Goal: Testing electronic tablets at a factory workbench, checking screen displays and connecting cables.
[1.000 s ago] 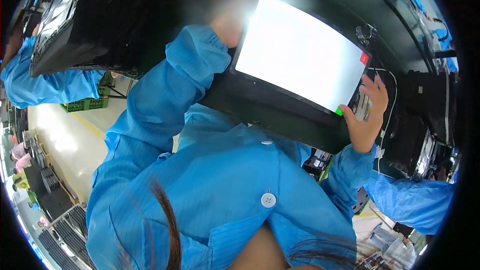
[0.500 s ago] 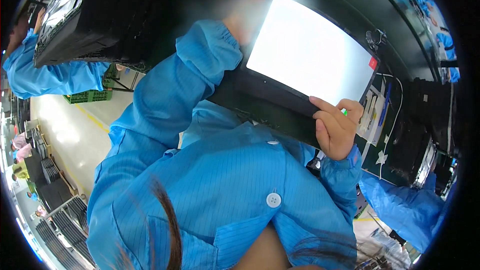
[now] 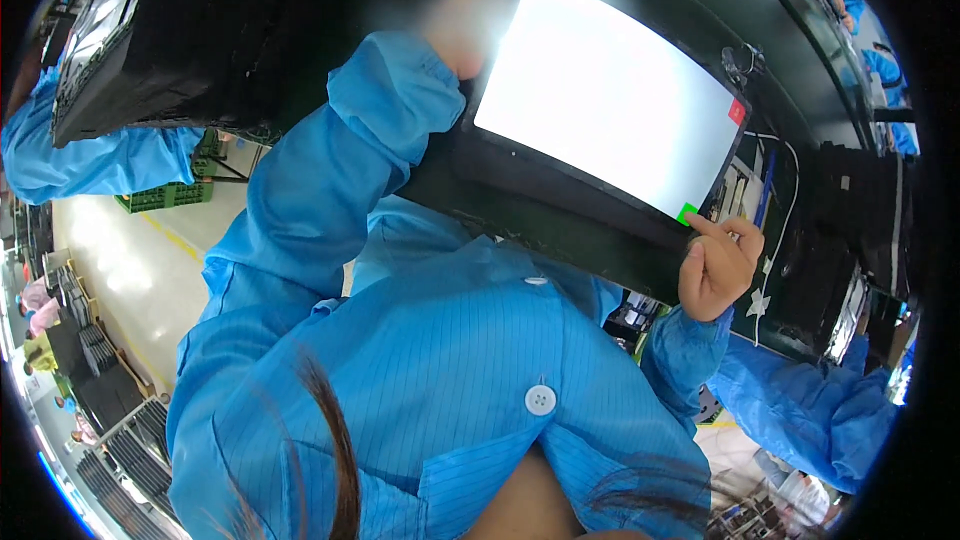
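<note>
A tablet-like display [image 3: 600, 90] with a dark frame glows white in front of me, tilted so its right end sits lower. A small red square [image 3: 737, 112] shows at its upper right corner and a green square [image 3: 687, 214] at its lower right. My left hand [image 3: 462, 20], hazy in the glare, is closed round the display's left edge; some of its fingers are hidden. At the lower right corner, my right hand [image 3: 722, 265] points with the index fingertip at the green square; the other fingers are curled, holding nothing. I cannot tell whether the fingertip presses the glass.
Under the display lies a dark green worktop [image 3: 590, 258]. A white cable [image 3: 797, 185] runs along its right side, near a blue pen [image 3: 767, 190]. Black boxes [image 3: 120, 80] stand at the left. Another person's blue sleeve [image 3: 110, 162] shows beside them.
My right hand has moved right, its index finger from the display's lower edge to the green square, which now shows fully. The display and my left hand appear slightly further left and up.
</note>
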### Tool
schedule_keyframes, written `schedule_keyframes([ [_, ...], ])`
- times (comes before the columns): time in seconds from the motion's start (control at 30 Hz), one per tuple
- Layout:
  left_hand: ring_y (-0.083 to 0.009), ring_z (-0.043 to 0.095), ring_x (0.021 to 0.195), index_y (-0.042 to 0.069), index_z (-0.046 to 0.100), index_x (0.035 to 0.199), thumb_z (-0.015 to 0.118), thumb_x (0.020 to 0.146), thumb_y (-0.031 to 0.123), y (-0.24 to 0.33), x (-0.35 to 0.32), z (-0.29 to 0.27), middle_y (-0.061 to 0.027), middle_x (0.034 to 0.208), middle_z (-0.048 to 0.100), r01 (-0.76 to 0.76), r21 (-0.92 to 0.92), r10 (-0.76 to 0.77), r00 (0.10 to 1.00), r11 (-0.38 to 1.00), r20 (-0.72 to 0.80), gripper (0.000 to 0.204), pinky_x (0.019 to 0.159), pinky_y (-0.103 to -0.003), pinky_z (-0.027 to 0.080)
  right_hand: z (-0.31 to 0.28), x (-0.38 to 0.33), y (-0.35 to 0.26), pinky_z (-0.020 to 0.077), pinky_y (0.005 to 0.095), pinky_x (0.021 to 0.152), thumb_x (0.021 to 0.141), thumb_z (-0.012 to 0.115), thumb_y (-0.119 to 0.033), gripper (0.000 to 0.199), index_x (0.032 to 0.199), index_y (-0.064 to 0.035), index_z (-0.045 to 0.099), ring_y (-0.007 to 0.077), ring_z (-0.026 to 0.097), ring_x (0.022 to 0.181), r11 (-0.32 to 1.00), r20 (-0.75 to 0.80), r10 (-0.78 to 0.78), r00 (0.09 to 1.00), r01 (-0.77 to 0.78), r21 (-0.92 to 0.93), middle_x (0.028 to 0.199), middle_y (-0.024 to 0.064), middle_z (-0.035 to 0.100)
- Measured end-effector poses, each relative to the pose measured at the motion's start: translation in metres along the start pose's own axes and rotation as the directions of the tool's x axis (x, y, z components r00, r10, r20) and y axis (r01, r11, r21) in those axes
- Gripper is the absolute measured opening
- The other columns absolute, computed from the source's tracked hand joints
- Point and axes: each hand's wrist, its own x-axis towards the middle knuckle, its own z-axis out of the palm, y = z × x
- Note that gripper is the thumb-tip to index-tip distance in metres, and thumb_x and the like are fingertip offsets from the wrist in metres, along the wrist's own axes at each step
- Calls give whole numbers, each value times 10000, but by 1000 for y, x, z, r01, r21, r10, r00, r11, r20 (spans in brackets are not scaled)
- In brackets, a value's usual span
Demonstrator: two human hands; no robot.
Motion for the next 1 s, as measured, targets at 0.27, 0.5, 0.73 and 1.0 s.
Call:
schedule_keyframes([
  [0.27, -291, 485, 1116, 74, 428, 1268, 194, 940, 396, 32, -17, 32, -157, 1220, 495, 106, -43, -108, 994, 993, -27, 516, 957, -385, 391, 12, 17, -24, 367, 363, 676, 587, 560, -76, 46, 603, -41, 533, 245, 485, 724, 987, 40, -98, 994, 92, 129, 859, 60, 663],
  [0.5, -240, 505, 1087, 64, 427, 1262, 171, 947, 365, 29, -14, 27, -133, 1193, 519, 97, -41, -96, 995, 994, 28, 505, 950, -362, 399, 26, 31, -39, 364, 379, 695, 581, 597, -107, 88, 634, -60, 545, 231, 509, 766, 967, 71, -190, 979, 174, 186, 910, 34, 657],
  [0.73, -228, 521, 1064, 43, 422, 1256, 200, 947, 352, 29, -12, 27, -128, 1176, 532, 132, -104, -127, 991, 986, 52, 490, 952, -356, 392, 31, 36, -38, 361, 364, 698, 608, 597, -99, 72, 655, -65, 555, 234, 510, 785, 968, 107, -184, 977, 162, 192, 928, 35, 653],
  [1.0, -243, 517, 1078, 56, 378, 1295, 225, 947, 352, 25, -11, 12, -126, 1189, 523, 75, -104, -75, 997, 992, 4, 481, 929, -373, 422, -1, 36, 32, 396, 358, 826, 779, 546, -74, 119, 858, -31, 624, 258, 530, 872, 928, -60, 336, 940, -320, 190, 915, 103, 627],
])
